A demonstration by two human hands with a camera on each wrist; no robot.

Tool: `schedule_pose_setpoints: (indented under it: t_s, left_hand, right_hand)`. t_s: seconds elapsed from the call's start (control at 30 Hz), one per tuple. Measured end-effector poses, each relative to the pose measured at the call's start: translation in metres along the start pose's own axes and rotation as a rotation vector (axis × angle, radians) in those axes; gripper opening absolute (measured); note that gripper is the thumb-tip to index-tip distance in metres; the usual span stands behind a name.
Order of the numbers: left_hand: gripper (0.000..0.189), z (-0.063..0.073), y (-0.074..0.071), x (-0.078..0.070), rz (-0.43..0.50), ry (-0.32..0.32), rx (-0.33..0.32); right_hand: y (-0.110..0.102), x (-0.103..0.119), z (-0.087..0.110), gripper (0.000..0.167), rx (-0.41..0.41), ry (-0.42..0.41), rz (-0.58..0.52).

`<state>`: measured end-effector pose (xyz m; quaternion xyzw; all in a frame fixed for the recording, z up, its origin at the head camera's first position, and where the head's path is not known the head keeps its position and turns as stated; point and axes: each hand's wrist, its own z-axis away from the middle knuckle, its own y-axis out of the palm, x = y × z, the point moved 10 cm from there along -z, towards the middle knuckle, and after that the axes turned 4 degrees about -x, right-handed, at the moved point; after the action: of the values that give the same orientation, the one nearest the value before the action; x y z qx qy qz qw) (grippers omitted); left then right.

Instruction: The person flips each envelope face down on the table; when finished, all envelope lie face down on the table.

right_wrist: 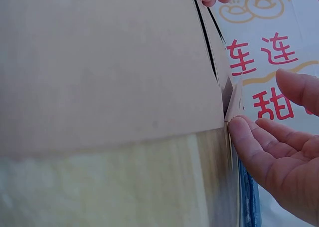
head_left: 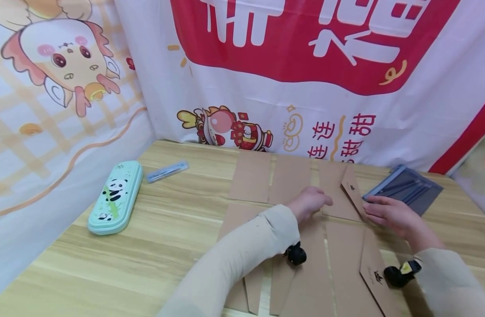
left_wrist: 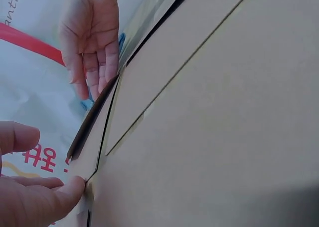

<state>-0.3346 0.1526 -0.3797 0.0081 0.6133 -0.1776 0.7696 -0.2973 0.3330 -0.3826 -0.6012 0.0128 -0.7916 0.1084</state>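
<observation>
A mint-green pencil case (head_left: 115,198) printed with pandas lies on the left of the wooden worktop (head_left: 179,229), set at a slant. Just beyond it, near the back edge, rests a slim clear blue box (head_left: 167,171), possibly a pen or lead case, though it is too small to tell. At the far right lies a dark blue zip pouch (head_left: 406,188) with a pale strip along one side. Printed cloth hangs behind and to the left: a cartoon creature on a checked sheet (head_left: 64,66), and a white banner (head_left: 306,110) bearing red characters.
</observation>
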Motion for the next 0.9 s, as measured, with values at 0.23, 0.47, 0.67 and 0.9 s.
schedule_pose_setpoints:
  t_s: [0.23,0.47,0.67,0.9]
  left_hand:
    - [0.015,0.000,-0.001,0.000,0.020,-0.017,-0.019]
    - [0.024,0.002,-0.002,-0.001,0.057,-0.018,-0.038]
    - [0.041,0.004,-0.005,-0.006,0.092,-0.010,-0.050]
    - [0.044,0.008,-0.010,-0.015,0.097,0.044,-0.051]
  right_hand:
    - [-0.002,-0.001,0.000,0.077,-0.018,0.014,0.038]
    - [-0.004,-0.002,-0.002,0.074,-0.021,0.027,0.088]
    - [-0.001,0.003,-0.004,0.071,-0.026,0.006,0.194]
    - [0.005,0.005,-0.005,0.069,-0.027,-0.001,0.247]
